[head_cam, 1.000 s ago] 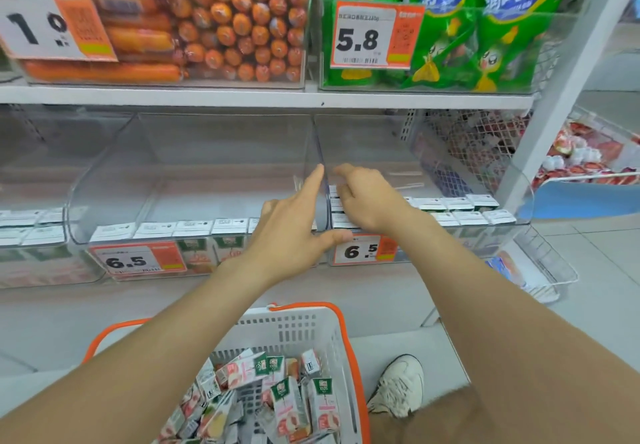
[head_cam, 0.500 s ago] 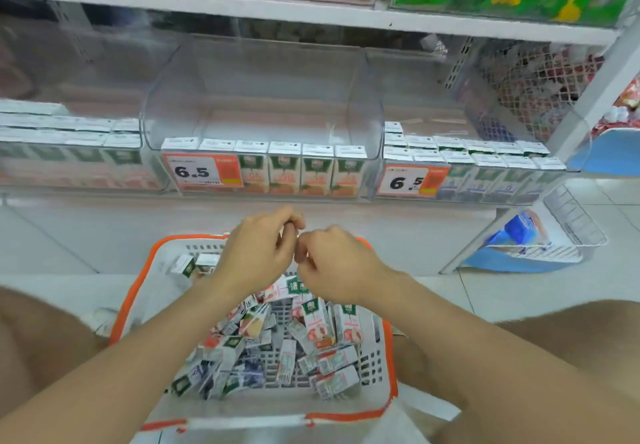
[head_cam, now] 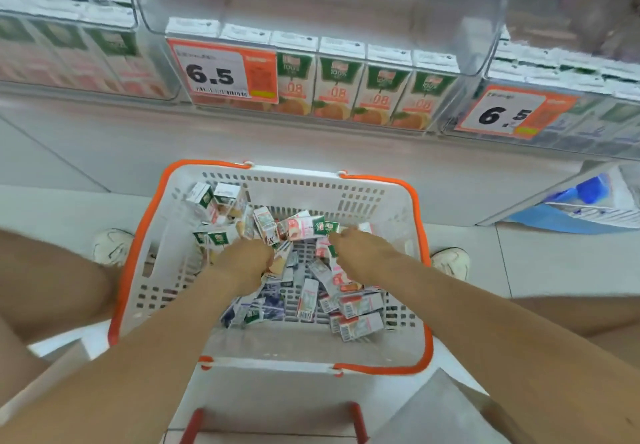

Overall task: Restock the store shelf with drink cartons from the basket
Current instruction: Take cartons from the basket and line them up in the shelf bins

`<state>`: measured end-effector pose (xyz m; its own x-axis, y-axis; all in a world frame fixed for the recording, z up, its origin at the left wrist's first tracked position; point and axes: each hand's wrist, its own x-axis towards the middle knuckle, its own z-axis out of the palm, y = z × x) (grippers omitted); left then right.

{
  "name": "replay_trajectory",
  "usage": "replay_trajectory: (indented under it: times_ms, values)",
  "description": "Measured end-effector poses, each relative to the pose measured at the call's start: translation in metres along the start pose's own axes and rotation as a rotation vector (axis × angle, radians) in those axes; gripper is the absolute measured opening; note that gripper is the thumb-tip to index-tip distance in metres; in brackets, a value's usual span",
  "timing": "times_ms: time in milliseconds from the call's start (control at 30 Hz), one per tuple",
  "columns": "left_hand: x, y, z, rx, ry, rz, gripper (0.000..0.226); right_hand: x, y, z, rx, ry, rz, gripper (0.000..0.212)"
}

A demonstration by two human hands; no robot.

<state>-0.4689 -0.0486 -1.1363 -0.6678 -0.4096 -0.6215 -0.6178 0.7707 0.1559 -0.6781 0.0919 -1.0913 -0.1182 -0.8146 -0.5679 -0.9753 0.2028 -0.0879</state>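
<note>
I am looking down at a pale tiled floor [head_cam: 69, 208], with a low white store shelf [head_cam: 311, 132] running across the far side. Clear plastic bins [head_cam: 478, 45] are sitting on it. Green-and-orange drink cartons [head_cam: 337, 87] are standing upright in a row at the front of the middle bin, right of an orange-and-white price tag [head_cam: 221, 73]. Near me, a white plastic basket with an orange rim [head_cam: 311, 198] is resting on the floor, holding a loose heap of small drink cartons [head_cam: 360, 307]. Both arms are reaching down into it. The left hand [head_cam: 247, 260] is curling its fingers into the heap. The right hand [head_cam: 363, 253] is touching the end of a pink-and-green carton [head_cam: 304, 227]. I cannot tell whether either hand is gripping anything. White shoes [head_cam: 112, 246] are flanking the basket.
</note>
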Motion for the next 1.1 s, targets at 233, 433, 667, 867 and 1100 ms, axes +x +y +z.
replay_trajectory:
  times_ms: [233, 433, 667, 867, 1100]
  values:
    - [0.004, -0.012, 0.024, 0.237, -0.074, 0.05, 0.087, 0.013, 0.005, 0.032, -0.224, 0.009, -0.003, 0.089]
    - [0.001, -0.014, 0.026, 0.162, -0.041, 0.09, 0.076, 0.007, 0.009, 0.027, 0.056, -0.041, 0.075, 0.066]
    - [-0.036, -0.031, -0.042, -1.105, -0.146, 0.004, 0.051, -0.014, -0.003, -0.035, 0.455, 0.069, -0.042, 0.045]
    - [-0.08, -0.013, -0.11, -1.46, -0.119, 0.264, 0.045, -0.049, -0.03, -0.101, 0.653, 0.318, -0.108, 0.024]
    - [-0.116, -0.016, -0.155, -1.332, 0.018, 0.341, 0.045, -0.077, -0.044, -0.141, 0.715, 0.442, -0.096, 0.023]
